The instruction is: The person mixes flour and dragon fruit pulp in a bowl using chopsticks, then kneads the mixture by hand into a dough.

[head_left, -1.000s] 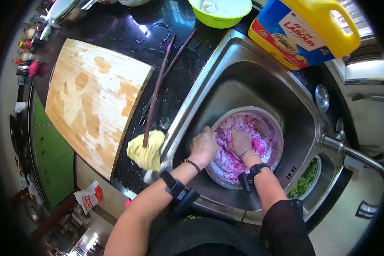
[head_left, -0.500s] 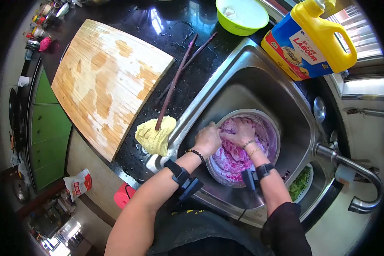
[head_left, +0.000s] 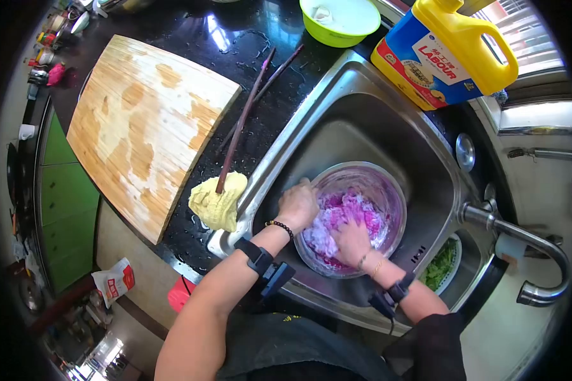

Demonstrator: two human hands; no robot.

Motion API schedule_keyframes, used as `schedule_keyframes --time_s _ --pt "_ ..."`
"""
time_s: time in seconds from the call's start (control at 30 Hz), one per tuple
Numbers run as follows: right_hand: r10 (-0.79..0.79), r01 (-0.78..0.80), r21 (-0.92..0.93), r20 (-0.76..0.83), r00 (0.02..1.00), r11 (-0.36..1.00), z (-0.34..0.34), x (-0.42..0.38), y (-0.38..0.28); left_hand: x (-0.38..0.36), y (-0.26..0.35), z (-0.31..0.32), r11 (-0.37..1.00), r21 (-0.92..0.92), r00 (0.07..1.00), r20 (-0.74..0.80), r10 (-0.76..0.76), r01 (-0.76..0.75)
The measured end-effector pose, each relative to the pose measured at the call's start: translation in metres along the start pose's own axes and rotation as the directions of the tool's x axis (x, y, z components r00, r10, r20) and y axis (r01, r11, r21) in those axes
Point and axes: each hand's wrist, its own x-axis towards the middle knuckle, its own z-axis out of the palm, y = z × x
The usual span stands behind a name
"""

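A round metal bowl [head_left: 397,190] stands in the steel sink, its inner wall smeared pinkish purple. Inside lies a loose, crumbly purple-and-white dough mixture [head_left: 321,235]. My left hand [head_left: 299,204] grips the bowl's left rim, a beaded bracelet at the wrist; its fingertips are partly hidden. Down in the bowl, my right hand [head_left: 351,241] has its fingers pressed into the mixture, which coats and partly covers them. A lump of yellow dough [head_left: 219,200], or a cloth of that colour, sits on the counter left of the sink.
A wooden board [head_left: 146,127] and two crossed dark sticks [head_left: 240,127] lie on the wet black counter [head_left: 260,19]. A green bowl [head_left: 343,38] and a yellow detergent jug [head_left: 445,57] stand behind the sink [head_left: 362,120]. Right are the faucet [head_left: 527,235] and leafy greens [head_left: 440,267].
My right hand has moved down and toward me within the bowl, away from my left hand. My left hand stays at the bowl's left rim. The whole view has shifted slightly.
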Motion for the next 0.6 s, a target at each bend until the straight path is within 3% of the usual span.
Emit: schedule_keyframes --time_s 0.13,0.23,0.33,0.4,0.57,0.6 --pt "0.159 -0.158 0.058 -0.017 0.987 0.986 0.040 -0.018 -0.012 0.001 0.003 -0.002 0.999 0.015 0.997 0.061 -0.039 0.038" --pt "0.227 -0.221 0.130 -0.031 0.973 0.967 0.048 0.003 -0.014 -0.001 0.000 0.002 1.000 0.018 1.000 0.009 0.001 -0.002" --pt "0.195 -0.201 0.047 0.103 0.975 0.979 0.059 0.032 -0.010 0.000 0.002 0.002 1.000 0.029 1.000 0.012 -0.011 0.010" --pt "0.331 -0.345 0.044 0.190 0.924 0.938 0.052 0.051 -0.013 0.000 0.001 0.003 0.999 0.035 1.000 0.000 -0.019 0.019" --pt "0.352 -0.377 0.109 0.199 0.915 0.920 0.031 0.065 0.004 0.000 -0.002 0.004 0.999 0.042 1.000 -0.007 0.003 -0.003" --pt "0.268 -0.317 0.171 0.259 0.928 0.933 0.027 0.058 0.009 0.002 -0.003 0.005 0.998 0.058 1.000 0.002 0.003 -0.003"
